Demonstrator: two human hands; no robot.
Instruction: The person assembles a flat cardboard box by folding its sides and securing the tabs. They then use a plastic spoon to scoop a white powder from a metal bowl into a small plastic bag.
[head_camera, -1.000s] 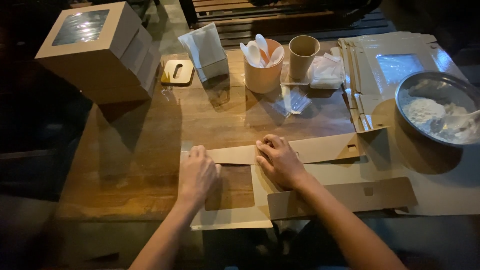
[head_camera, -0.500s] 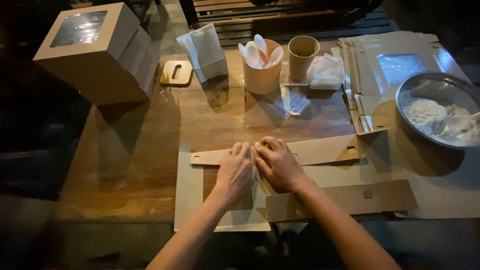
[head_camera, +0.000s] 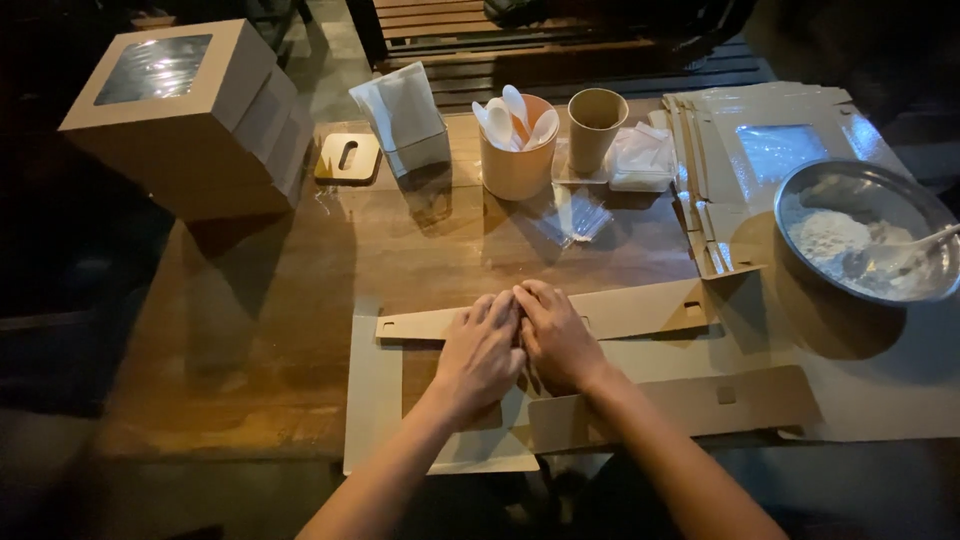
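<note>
At the near edge of the wooden worktop (head_camera: 260, 330), both hands press flat on an unfolded cardboard box blank (head_camera: 640, 400).

Left hand (head_camera: 480, 355) and right hand (head_camera: 556, 335) lie side by side, touching, fingers (head_camera: 500, 310) stretched out and gripping nothing, palms down on the blank's folded flap (head_camera: 640, 308). To the right sits a metal bowl (head_camera: 860, 200) of white powder, beside a stack of flat windowed blanks (head_camera: 760, 130). Farther back stand a cup of white spoons (head_camera: 517, 160), a paper cup (head_camera: 596, 125) and a napkin holder (head_camera: 405, 115). At far left sit assembled window boxes (head_camera: 185, 120).
</note>
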